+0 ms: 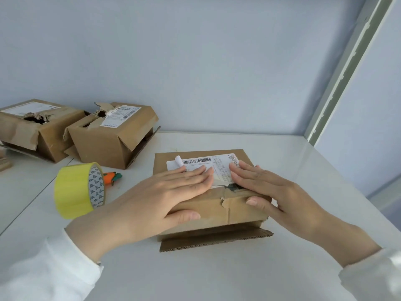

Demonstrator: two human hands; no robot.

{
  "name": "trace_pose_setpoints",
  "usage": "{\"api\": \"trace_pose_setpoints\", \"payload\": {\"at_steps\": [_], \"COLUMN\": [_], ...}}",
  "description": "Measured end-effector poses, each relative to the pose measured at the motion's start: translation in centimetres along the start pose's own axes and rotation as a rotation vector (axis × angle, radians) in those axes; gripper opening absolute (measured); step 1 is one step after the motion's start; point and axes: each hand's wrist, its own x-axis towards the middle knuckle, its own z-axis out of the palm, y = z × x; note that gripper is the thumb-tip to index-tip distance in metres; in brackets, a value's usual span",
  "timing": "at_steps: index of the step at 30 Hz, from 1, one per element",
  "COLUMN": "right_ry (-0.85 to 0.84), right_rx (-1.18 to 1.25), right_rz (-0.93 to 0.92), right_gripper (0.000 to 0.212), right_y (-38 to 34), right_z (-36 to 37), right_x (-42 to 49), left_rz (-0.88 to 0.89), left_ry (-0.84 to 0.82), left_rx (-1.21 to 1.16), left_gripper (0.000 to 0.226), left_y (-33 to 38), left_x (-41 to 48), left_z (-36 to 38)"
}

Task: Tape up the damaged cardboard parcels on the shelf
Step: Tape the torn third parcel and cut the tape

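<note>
The cardboard parcel (217, 207) lies in the middle of the white shelf (217, 276), with its torn near edge towards the person. The left hand (165, 192) and right hand (273, 187) press flat on its top, fingers straight and thumbs against the near side, gripping nothing. A yellow tape roll (73, 192) stands on edge just left of the left hand. Two torn parcels (112, 137) sit at the far left.

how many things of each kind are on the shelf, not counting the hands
cardboard parcels: 3 (front parcel, middle torn parcel, left torn parcel)
yellow tape roll: 1
orange carrot-shaped item: 1
cardboard scrap at the left edge, mostly cut off: 1
total: 6
</note>
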Motion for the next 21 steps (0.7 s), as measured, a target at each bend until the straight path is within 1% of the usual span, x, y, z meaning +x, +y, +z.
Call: {"api": "trace_pose_setpoints", "payload": {"at_steps": [4,6,7,8,10,11,12,13,14,16,18,21], "right_ry": [-0.018,-0.045,-0.053,-0.047,0.008,0.033,0.047,0.056,0.061,0.079,0.112,0.176], "right_rx": [-0.043,0.013,0.073,0.137,0.234,0.270,0.296,0.323,0.355,0.457,0.595,0.745], "right_rz": [0.026,0.061,0.097,0.143,0.272,0.346,0.406,0.455,0.510,0.634,0.742,0.846], "right_gripper": [0.054,0.056,0.057,0.057,0.051,0.049,0.051,0.057,0.062,0.062,0.064,0.062], "right_y": [-0.1,-0.7,-1.2,-1.7,-2.5,-2.8,-2.9,-3.1,-3.0,-3.1,-3.2,-3.4], "right_z": [0.0,-0.3,-0.6,-0.8,-1.3,-1.4,-1.4,-1.2,-0.9,-0.4,0.1,0.6], "right_x": [-0.1,-0.1,-0.1,0.0,0.8,1.3,1.9,2.3,2.6,2.9,3.0,3.2], "left_rz": [0.013,0.052,0.053,0.019,-0.146,-0.259,-0.378,-0.492,-0.588,-0.738,-0.832,-0.908], "left_ry": [0.015,0.038,0.056,0.068,0.141,0.204,0.261,0.298,0.318,0.360,0.406,0.490], "left_rx": [0.051,0.037,-0.040,-0.188,-0.537,-0.657,-0.723,-0.764,-0.805,-0.922,-1.010,-1.183], "left_gripper": [0.060,0.062,0.065,0.067,0.067,0.064,0.059,0.057,0.060,0.071,0.079,0.078], "left_y": [-0.1,-0.3,-0.3,-0.2,0.3,0.5,0.6,0.7,0.8,1.3,2.1,3.4], "left_x": [0.2,-0.1,-0.2,-0.3,-0.2,-0.3,-0.3,-0.3,-0.2,0.1,0.3,0.6], "left_z": [0.7,0.7,0.4,0.1,-0.8,-1.0,-1.0,-0.9,-0.7,-0.5,-0.3,0.0]}}
